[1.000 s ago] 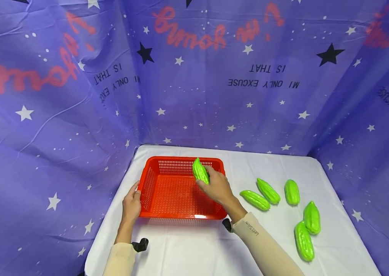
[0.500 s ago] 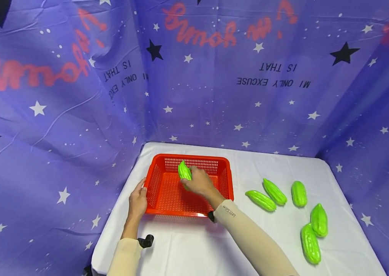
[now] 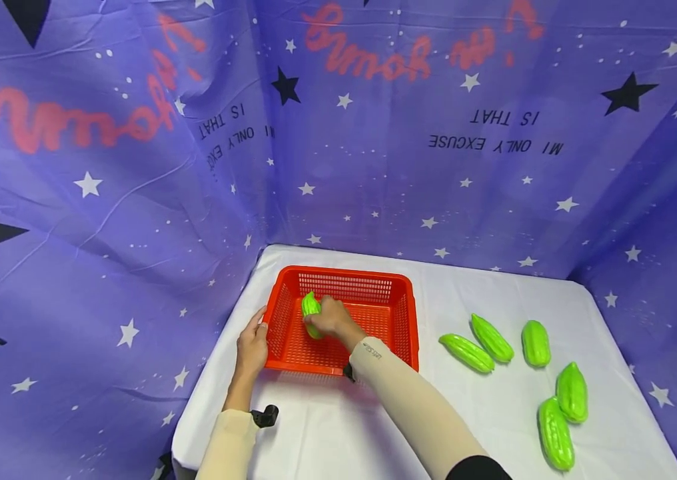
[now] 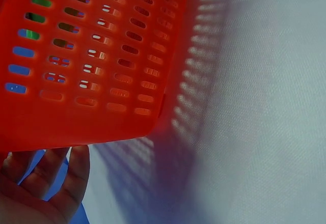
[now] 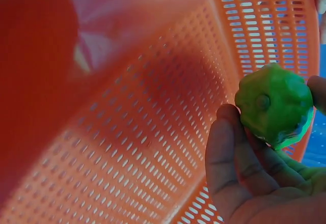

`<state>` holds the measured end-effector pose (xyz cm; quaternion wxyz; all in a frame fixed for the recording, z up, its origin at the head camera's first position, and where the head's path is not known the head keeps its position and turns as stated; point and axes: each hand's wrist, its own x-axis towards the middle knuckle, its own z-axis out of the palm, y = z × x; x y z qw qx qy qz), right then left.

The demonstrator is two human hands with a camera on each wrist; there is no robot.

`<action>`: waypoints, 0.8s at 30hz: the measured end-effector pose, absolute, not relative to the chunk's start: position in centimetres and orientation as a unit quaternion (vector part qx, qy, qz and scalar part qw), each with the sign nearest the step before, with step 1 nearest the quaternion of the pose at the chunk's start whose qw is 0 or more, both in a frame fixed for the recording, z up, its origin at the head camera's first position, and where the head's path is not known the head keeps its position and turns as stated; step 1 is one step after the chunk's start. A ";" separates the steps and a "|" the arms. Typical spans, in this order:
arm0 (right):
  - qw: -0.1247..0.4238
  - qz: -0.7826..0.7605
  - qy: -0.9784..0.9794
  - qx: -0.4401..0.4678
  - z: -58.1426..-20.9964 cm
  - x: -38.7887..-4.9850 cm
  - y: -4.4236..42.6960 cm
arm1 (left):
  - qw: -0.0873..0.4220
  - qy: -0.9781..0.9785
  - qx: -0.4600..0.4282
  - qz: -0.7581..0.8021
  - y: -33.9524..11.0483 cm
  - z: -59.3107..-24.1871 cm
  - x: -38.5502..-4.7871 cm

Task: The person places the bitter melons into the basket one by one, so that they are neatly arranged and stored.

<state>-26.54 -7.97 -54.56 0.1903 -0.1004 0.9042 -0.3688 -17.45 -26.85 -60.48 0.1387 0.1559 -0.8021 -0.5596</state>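
Observation:
My right hand (image 3: 334,316) grips a bright green bitter melon (image 3: 311,304) inside the red basket (image 3: 338,368), over its left part. In the right wrist view, the fingers and thumb hold the bitter melon (image 5: 272,102) from both sides, its blunt end facing the camera. Beside the basket's left wall, my left hand (image 3: 251,347) holds the rim. The left wrist view shows the fingers of this hand (image 4: 46,188) bent at the edge of the basket (image 4: 76,122); part of the hand is cut off.
Several more bitter melons lie on the white tablecloth to the right: two side by side (image 3: 467,353), one farther right (image 3: 536,343), and two touching near the right edge (image 3: 556,433). Purple star-printed curtains (image 3: 368,173) enclose the table's back and sides.
My right hand has carried the bitter melon leftward and lower within the basket. My left hand stays at the basket's left rim. The head view has shifted slightly, moving the scene rightward.

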 end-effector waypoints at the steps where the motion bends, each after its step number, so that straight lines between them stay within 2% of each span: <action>1: 0.194 -0.368 0.904 -0.095 -54.7 -26.7 -8.2 | 0.140 -0.802 0.155 -0.560 -26.9 -60.5 -17.5; 13: 0.247 -0.411 0.876 -0.044 -56.0 -28.6 -9.7 | 0.144 -0.799 0.151 -0.564 -26.6 -60.4 -17.6; 24: 0.256 -0.405 0.877 -0.033 -57.0 -29.3 -11.4 | 0.153 -0.798 0.161 -0.560 -26.7 -60.7 -17.4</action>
